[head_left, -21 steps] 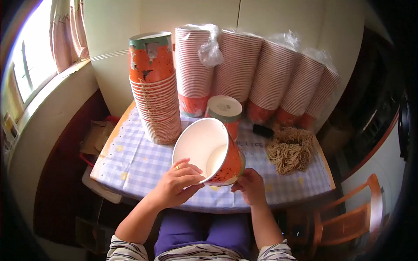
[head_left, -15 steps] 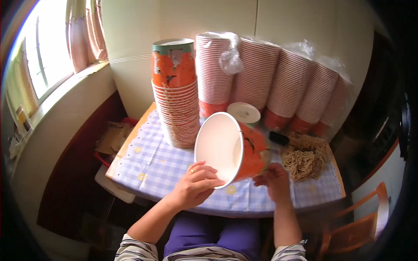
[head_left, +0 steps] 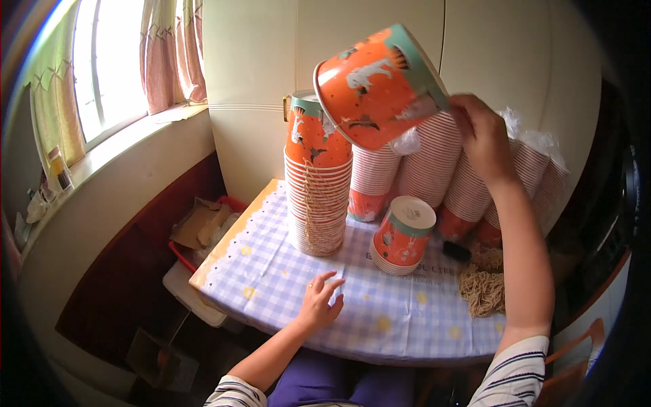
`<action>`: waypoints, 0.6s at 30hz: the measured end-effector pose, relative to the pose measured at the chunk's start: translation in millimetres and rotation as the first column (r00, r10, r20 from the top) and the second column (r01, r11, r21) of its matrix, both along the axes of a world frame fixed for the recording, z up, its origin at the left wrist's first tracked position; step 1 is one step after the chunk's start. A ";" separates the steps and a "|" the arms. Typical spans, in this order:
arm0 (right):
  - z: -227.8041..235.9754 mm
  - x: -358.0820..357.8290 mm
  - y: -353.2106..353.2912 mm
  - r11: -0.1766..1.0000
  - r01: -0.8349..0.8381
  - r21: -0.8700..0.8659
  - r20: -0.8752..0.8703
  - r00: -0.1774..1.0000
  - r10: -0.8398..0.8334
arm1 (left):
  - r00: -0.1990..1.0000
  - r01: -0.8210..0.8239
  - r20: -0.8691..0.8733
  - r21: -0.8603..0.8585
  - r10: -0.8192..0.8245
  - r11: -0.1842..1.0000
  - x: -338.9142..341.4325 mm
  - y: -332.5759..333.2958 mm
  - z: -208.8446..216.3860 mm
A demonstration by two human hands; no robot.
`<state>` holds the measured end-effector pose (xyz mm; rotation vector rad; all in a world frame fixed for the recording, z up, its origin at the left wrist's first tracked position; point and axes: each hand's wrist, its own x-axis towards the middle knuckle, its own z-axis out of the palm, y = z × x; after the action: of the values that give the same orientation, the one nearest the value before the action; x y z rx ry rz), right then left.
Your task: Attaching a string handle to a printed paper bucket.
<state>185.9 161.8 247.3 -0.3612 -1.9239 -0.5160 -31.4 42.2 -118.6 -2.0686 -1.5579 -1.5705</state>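
Observation:
My right hand (head_left: 485,139) is raised high and grips an orange paper bucket (head_left: 369,88) by its green base end. The bucket is tilted, its rim facing down and left. It hangs just above the top of a tall stack of upside-down paper buckets (head_left: 319,197) and partly covers that top in view. Loops of twine (head_left: 310,220) run down the side of the stack. Low over the checked tablecloth, my left hand (head_left: 321,305) holds nothing, its fingers apart. Beyond it, to the right, stands a short stack of upside-down buckets (head_left: 401,237).
Several tall bucket stacks (head_left: 427,163) in clear plastic line the back of the table. A heap of twine (head_left: 483,292) lies at the right, near a small black object (head_left: 456,251). A red bin with cardboard (head_left: 196,227) stands left of the table, a wooden chair (head_left: 576,349) at right.
My right hand has lifted the bucket up from the table front and turned it rim-down. My left hand has let go of its rim. The head view has shifted too.

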 end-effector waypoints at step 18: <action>23.0 -125.7 109.8 0.994 0.060 -0.095 0.189 0.981 -0.041 | 0.999 0.014 0.046 -0.166 -0.007 0.986 -0.5 7.6 -18.1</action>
<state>60.3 271.6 270.2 -0.4412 -2.1324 -0.5021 -31.9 49.8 -136.7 -2.1413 -1.7531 -1.5503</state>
